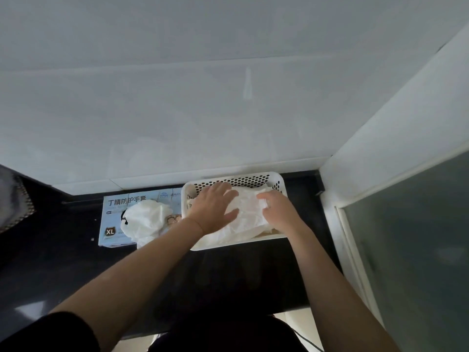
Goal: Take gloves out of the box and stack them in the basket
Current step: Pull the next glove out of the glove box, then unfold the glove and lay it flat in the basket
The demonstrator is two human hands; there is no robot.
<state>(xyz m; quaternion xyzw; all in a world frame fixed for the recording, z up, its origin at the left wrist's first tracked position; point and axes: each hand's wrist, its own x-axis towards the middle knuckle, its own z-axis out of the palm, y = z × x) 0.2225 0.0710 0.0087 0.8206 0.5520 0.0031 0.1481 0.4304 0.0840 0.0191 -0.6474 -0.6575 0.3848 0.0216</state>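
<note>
Dark counter (63,262) is filling the lower frame, white basket (234,177) sitting center-right, glove box (114,212) just left of it. Gloves (248,212) are piling in the basket — left hand (215,207) is pressing them flat-fingered, right hand (279,209) is pinching one edge.

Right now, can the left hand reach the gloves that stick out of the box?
Probably yes. The left hand lies flat on the gloves in the basket, and the box stands just left of it. The gloves sticking out of the box lie uncovered, with nothing between.
</note>
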